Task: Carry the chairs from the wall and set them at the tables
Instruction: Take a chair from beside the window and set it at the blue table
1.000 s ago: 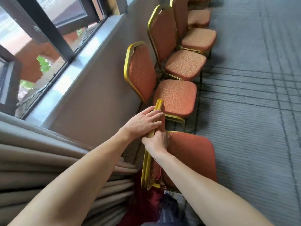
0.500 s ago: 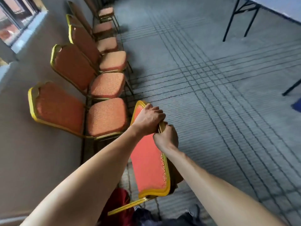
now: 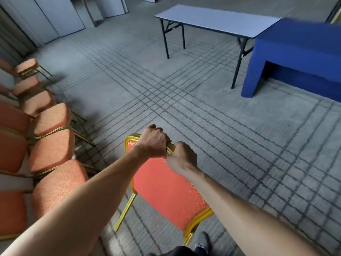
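A chair is gripped by both hands on the top rail of its back: the left hand (image 3: 154, 142) is curled over the gold rail, and the right hand (image 3: 181, 157) is clenched round it just beside, at four o'clock from the left.

The grey lined carpet (image 3: 184, 108) is spread across the whole view. At one o'clock a long grey table (image 3: 212, 21) on black folding legs is seen, and at two o'clock a blue-covered table (image 3: 299, 45) is set just beside its end. At nine o'clock a row of chairs (image 3: 53, 148) with orange seats and gold frames is lined up along the wall. The held chair (image 3: 166, 191) is found at six o'clock, out of that row and tilted, with its back turned to the camera. A dark shoe (image 3: 202, 241) is glimpsed below it.

The task is judged to be at an early stage: one chair is lifted away and pointed toward the tables, which lie well apart from it, none can be made out at either table, and several are left at the wall to be fetched
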A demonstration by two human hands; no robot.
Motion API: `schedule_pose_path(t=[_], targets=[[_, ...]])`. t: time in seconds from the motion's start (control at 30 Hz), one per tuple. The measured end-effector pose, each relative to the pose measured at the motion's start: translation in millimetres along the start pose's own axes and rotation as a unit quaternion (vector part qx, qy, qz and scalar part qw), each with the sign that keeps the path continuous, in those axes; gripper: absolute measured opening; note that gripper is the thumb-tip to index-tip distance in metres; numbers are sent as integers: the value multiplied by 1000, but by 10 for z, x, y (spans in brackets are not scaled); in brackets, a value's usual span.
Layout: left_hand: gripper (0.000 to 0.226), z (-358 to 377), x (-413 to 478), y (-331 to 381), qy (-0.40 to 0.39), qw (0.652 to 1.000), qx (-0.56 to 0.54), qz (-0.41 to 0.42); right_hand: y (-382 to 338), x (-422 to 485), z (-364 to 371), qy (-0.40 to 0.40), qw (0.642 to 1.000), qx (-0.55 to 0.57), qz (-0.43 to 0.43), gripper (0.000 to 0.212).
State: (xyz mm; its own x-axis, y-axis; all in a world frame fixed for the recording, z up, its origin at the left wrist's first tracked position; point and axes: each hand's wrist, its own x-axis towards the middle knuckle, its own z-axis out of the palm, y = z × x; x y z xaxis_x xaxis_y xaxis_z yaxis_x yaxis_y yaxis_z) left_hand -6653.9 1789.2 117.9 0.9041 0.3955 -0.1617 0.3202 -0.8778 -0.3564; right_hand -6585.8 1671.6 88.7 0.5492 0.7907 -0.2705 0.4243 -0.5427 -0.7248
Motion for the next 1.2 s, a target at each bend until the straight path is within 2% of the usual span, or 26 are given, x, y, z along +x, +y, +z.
schedule_pose_path(t=[0.23, 0.37, 0.63, 0.9, 1.2], targets=[[27, -467, 806, 689, 46, 998, -16, 29, 546, 111, -1024, 95, 990, -100, -32, 7], [19, -841, 1393, 1245, 75, 993, -15, 94, 1048, 173, -1590, 196, 966, -165, -15, 10], [17, -1635, 2623, 2209, 104, 976, -40, 188, 1941, 410, -2944, 280, 929, -243, 11, 13], [25, -2290, 4021, 3316, 117, 942, -108, 295, 3012, 705, -4186, 389, 885, -237, 98, 7], [25, -2987, 4852, 4958, 124, 887, -59, 442, 4200, 359, -5188, 408, 847, -250, 232, 15]])
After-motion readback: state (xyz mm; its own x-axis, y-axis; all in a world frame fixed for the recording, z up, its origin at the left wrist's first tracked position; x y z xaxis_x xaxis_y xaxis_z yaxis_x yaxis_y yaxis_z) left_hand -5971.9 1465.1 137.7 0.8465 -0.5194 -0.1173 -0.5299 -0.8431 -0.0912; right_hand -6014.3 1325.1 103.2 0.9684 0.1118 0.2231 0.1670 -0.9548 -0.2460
